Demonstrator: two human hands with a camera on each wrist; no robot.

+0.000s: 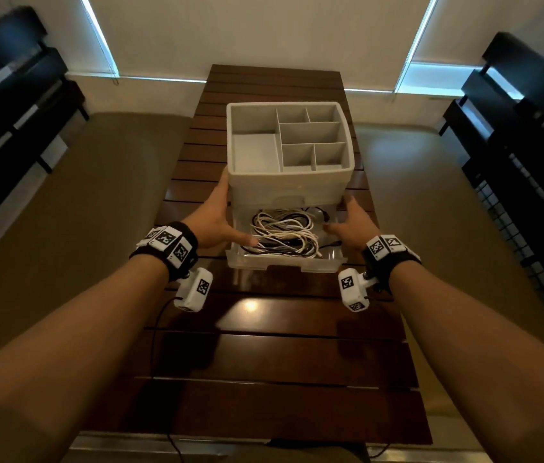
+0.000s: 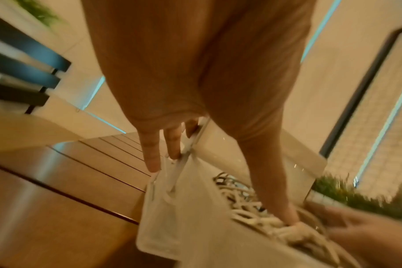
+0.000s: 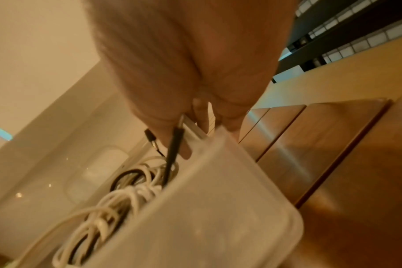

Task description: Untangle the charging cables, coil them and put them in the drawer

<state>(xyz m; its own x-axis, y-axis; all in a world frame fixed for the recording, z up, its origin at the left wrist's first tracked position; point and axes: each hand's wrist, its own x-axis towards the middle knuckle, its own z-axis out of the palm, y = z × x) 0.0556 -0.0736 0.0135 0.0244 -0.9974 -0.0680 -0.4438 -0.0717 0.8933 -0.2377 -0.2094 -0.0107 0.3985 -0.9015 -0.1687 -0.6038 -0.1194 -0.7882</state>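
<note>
A tangle of white and black charging cables (image 1: 282, 236) lies in the clear plastic drawer (image 1: 284, 264), which is pulled out from the bottom of a white organiser (image 1: 289, 183). My left hand (image 1: 222, 215) straddles the drawer's left wall (image 2: 163, 217): its fingers (image 2: 152, 154) lie straight along the outside and the thumb (image 2: 276, 199) reaches in and presses on the cables (image 2: 252, 215). My right hand (image 1: 347, 225) straddles the right wall (image 3: 218, 208) the same way, thumb (image 3: 172, 132) inside beside a black plug (image 3: 176, 143), with the cables (image 3: 117, 203) below.
The organiser's top tray (image 1: 352, 152) has several bare compartments. It stands on a dark slatted wooden table (image 1: 264, 345). Dark shelving (image 1: 6, 105) runs along the left and more of it (image 1: 528, 121) along the right. A thin black wire (image 1: 160, 315) hangs from the left wrist camera.
</note>
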